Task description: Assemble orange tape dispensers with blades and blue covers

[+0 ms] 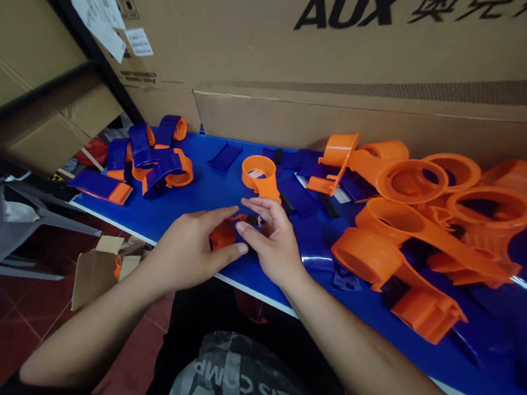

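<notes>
Near the table's front edge, my left hand [190,240] is curled around an orange plastic tape dispenser [223,236], mostly hidden by its fingers and thumb. My right hand [276,238] meets it from the right, thumb and fingers closed around a small black piece [252,220] with a shiny edge. Whether that piece is joined to the dispenser, I cannot tell. Just beyond my hands lies another orange tape dispenser [260,171], its ring facing up. Blue plastic sheets [303,196] and black strips [329,207] lie to the right of it.
Several orange dispensers [412,181] are heaped on the right of the blue table [207,208]. Dispensers with blue covers [164,167] are grouped at the left. A large cardboard box [258,43] stands behind. A grey stool [7,218] and small open carton [95,272] are below left.
</notes>
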`<state>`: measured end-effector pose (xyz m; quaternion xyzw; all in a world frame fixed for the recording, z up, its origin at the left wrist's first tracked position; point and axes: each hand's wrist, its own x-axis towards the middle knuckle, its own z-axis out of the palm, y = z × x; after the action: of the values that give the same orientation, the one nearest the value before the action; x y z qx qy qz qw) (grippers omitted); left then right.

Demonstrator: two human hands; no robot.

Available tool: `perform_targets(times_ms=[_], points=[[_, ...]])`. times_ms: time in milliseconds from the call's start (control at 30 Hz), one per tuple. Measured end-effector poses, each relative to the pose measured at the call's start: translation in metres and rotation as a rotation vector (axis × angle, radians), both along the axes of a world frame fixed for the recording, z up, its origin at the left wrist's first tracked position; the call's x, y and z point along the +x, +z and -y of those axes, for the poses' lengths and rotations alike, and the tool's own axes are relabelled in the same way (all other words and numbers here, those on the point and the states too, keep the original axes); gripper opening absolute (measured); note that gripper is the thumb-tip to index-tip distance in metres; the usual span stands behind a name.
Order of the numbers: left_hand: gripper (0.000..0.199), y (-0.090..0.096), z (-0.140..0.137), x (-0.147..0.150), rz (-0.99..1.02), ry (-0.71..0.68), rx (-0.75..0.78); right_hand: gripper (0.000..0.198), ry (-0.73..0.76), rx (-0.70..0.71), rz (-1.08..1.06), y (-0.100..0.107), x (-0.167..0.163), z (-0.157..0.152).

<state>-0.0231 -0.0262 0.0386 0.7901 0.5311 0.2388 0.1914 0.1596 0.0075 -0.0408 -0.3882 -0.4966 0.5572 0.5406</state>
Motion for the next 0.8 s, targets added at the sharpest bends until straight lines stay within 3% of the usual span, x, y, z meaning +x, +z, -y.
perform_targets(times_ms=[67,133,300,400,500,533,600,633,667,733,800], points=[[0.080,0.002,0.011,-0.012,-0.066,0.081,0.022,0.047,0.010,-0.017,-0.019,0.004,0.001,0.002],[0.085,0.000,0.018,-0.024,-0.072,0.156,0.020,0.051,0.012,-0.032,-0.045,0.006,0.002,0.003],[0.058,-0.015,0.027,-0.041,0.184,0.220,-0.134,0.061,0.133,-0.181,-0.205,0.007,0.002,0.004],[0.053,-0.014,0.014,-0.050,0.327,0.215,-0.202,0.055,0.144,-0.277,-0.271,0.005,0.002,0.004],[0.061,-0.005,-0.042,-0.053,0.393,0.076,-0.251,0.057,0.101,-0.336,-0.316,0.003,0.002,0.003],[0.063,-0.003,-0.070,-0.049,0.391,0.119,-0.186,0.058,0.096,-0.346,-0.323,0.002,0.001,0.002],[0.063,-0.001,-0.129,-0.034,0.139,0.270,-0.015,0.059,0.105,-0.355,-0.315,0.001,0.001,0.002],[0.065,-0.002,-0.157,-0.023,-0.062,0.299,0.038,0.058,0.114,-0.356,-0.302,0.000,0.000,0.002],[0.064,-0.003,-0.181,-0.012,-0.118,0.300,0.063,0.056,0.119,-0.354,-0.284,0.000,0.000,0.001],[0.052,-0.004,-0.213,0.009,-0.175,0.262,0.126,0.052,0.113,-0.338,-0.244,0.000,0.000,0.000],[0.044,-0.003,-0.228,0.024,-0.190,0.188,0.236,0.050,0.106,-0.317,-0.224,0.000,0.001,-0.002]])
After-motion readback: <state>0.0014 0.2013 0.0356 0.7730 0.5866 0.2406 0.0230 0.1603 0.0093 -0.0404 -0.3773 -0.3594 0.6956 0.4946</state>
